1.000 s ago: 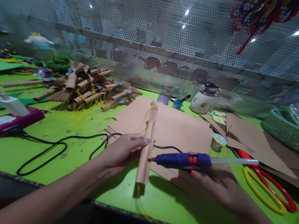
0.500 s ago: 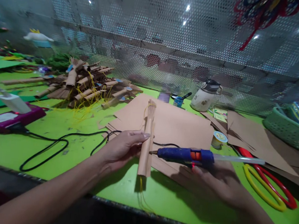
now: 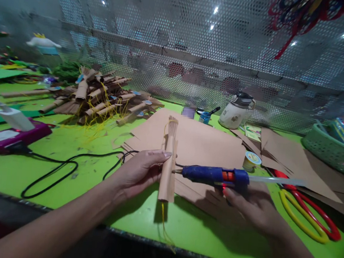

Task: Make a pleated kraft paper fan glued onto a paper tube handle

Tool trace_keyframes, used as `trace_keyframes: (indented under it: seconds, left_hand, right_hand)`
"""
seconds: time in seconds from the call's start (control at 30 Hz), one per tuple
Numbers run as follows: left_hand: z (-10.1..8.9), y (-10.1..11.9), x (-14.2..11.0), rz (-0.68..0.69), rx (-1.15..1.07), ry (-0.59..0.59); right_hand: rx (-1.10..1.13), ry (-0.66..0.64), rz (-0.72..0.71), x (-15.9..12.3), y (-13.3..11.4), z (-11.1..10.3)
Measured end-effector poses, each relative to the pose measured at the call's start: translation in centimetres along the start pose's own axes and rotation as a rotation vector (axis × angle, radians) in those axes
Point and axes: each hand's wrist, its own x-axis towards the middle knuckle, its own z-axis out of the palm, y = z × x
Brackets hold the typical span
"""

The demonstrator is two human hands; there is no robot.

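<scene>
The left hand pinches a brown paper roll between the thumb and the fingers, which are partly hidden behind it. The right hand is closed around a blue glue gun, whose nozzle meets the roll's right edge, just beside the left thumb; whether glue is coming out cannot be told. The roll is already shaped, its fringed end lies beyond the grip, and a yellow string hangs below. Gluing the edge seems to be the present step, with its closing probably left. Farther away, left of the grip, lies a pile of similar rolls, some with blue tags; on the held roll no tag is visible.
</scene>
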Motion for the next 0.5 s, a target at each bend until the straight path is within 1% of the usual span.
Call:
trace_keyframes:
  seconds: [0.1, 0.27, 0.33, 0.43, 0.5]
  left_hand:
    - [0.07, 0.02, -0.01, -0.013, 0.006, -0.01]
    - [-0.09, -0.03, 0.13, 0.009, -0.007, 0.009]
    - [-0.21, -0.04, 0.23, 0.004, -0.007, 0.008]
    - [-0.31, -0.01, 0.34, -0.002, 0.001, 0.018]
    - [-0.32, 0.01, 0.35, 0.001, 0.005, 0.021]
  right_hand:
    - [-0.001, -0.001, 0.0, -0.03, -0.06, 0.08]
    - [0.113, -0.151, 0.043, -0.57, 0.0, -0.24]
    - [0.133, -0.187, 0.049, -0.75, 0.1, -0.4]
    - [0.135, -0.19, 0.042, -0.79, 0.27, -0.49]
    - [0.112, -0.142, 0.029, -0.68, 0.32, -0.42]
